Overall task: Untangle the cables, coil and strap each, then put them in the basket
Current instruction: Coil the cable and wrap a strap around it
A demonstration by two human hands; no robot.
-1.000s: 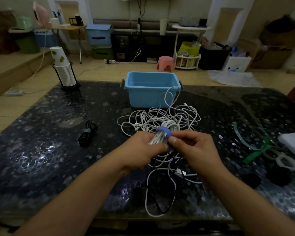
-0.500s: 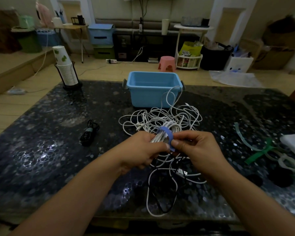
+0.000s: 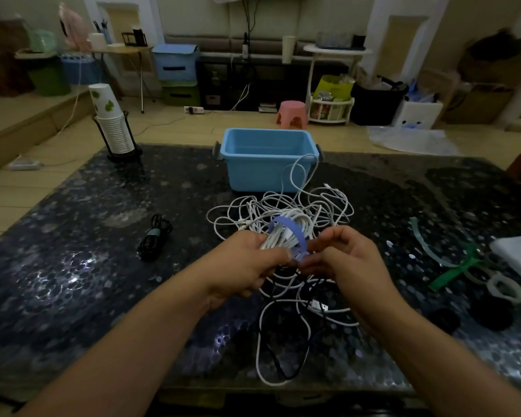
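Observation:
My left hand (image 3: 247, 263) grips a coiled white cable (image 3: 283, 236) above the table. A blue strap (image 3: 292, 233) loops loosely over the coil, and my right hand (image 3: 340, 257) pinches its lower end beside my left thumb. Behind the hands lies a tangle of white cables (image 3: 313, 203), and more white and black cable (image 3: 283, 341) trails toward the near table edge. The blue basket (image 3: 268, 159) stands behind the tangle with nothing visible inside. A strapped black cable coil (image 3: 154, 239) lies to the left.
Loose green and pale straps (image 3: 451, 266) lie on the dark table at the right, near a white object (image 3: 518, 257) and two black round things (image 3: 491, 314). A stack of paper cups in a holder (image 3: 112, 127) stands at the back left corner.
The blue strap, tight round the coil before, now stands up as a looser loop. My right hand has pulled its end down toward me.

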